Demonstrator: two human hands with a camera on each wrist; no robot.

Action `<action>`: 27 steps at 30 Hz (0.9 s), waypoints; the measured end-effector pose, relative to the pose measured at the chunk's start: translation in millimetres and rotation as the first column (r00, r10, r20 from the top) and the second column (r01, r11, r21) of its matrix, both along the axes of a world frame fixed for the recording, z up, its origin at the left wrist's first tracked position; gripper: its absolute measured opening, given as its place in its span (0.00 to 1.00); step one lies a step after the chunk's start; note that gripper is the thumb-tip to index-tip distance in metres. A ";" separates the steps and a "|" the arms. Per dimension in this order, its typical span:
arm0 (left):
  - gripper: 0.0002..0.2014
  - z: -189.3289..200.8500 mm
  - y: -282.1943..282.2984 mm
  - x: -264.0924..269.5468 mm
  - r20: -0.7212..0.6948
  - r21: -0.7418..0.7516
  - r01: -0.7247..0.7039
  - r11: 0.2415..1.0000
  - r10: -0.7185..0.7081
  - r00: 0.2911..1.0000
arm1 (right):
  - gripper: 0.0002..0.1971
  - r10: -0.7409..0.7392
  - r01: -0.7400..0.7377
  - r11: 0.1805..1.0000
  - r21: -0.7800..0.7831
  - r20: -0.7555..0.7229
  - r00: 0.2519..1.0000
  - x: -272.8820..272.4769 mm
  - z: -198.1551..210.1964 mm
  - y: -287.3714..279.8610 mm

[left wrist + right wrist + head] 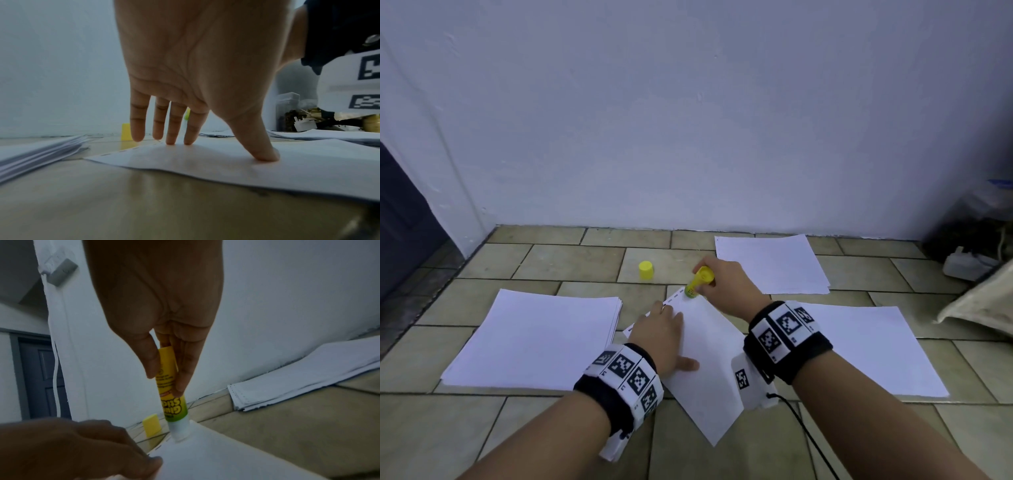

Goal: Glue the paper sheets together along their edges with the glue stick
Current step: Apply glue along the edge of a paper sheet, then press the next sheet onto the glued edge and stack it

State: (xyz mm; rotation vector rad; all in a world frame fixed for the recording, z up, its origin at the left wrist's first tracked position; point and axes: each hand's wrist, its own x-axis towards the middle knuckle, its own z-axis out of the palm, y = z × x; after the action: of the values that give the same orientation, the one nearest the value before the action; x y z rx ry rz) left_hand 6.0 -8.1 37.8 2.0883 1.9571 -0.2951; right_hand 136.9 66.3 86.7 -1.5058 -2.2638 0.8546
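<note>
A white paper sheet (705, 363) with a dashed line along its far edge lies angled on the tiled floor. My left hand (659, 334) presses it flat, fingers straight and spread, thumb (260, 146) down on the paper (226, 165). My right hand (726, 289) grips the yellow and green glue stick (697, 282) upright, its white tip (179, 431) touching the sheet's far corner (205, 451). The fingers (185, 369) and thumb pinch the tube (169, 386) on both sides. The stick's yellow cap (646, 270) stands on the floor beyond the sheet.
A stack of white sheets (534, 339) lies left of the worked sheet, another paper pile (770, 263) at the back near the wall, a third (866, 349) on the right under my right wrist. Clutter with a white plug (965, 263) and a cloth bag (983, 301) sits far right.
</note>
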 end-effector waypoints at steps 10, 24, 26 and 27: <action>0.40 -3.8 0.7 -1.6 0.066 -0.036 -0.008 0.999 0.010 0.998 | 0.13 0.175 -0.177 0.984 -0.026 0.347 0.922 42.1 21.0 -19.2; 0.26 11.2 2.4 -24.6 0.048 -0.061 0.117 0.991 -0.114 0.992 | 0.08 0.155 -0.134 0.987 -0.094 0.272 0.950 107.7 41.1 -36.1; 0.30 13.4 -0.5 -26.5 0.061 -0.062 0.110 0.992 -0.106 0.992 | 0.08 -0.029 0.029 0.998 -0.054 -0.001 1.000 108.8 46.1 -27.8; 0.32 14.0 -2.5 -26.4 0.060 -0.060 0.103 0.993 -0.099 0.993 | 0.08 -0.129 0.115 0.989 -0.092 -0.175 0.976 106.7 47.5 -24.5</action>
State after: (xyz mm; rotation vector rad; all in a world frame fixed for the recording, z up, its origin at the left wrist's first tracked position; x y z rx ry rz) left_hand -20.5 -10.6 51.9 2.1355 1.7904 -0.3093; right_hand 243.6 41.8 134.2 -1.5173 -2.0077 1.0144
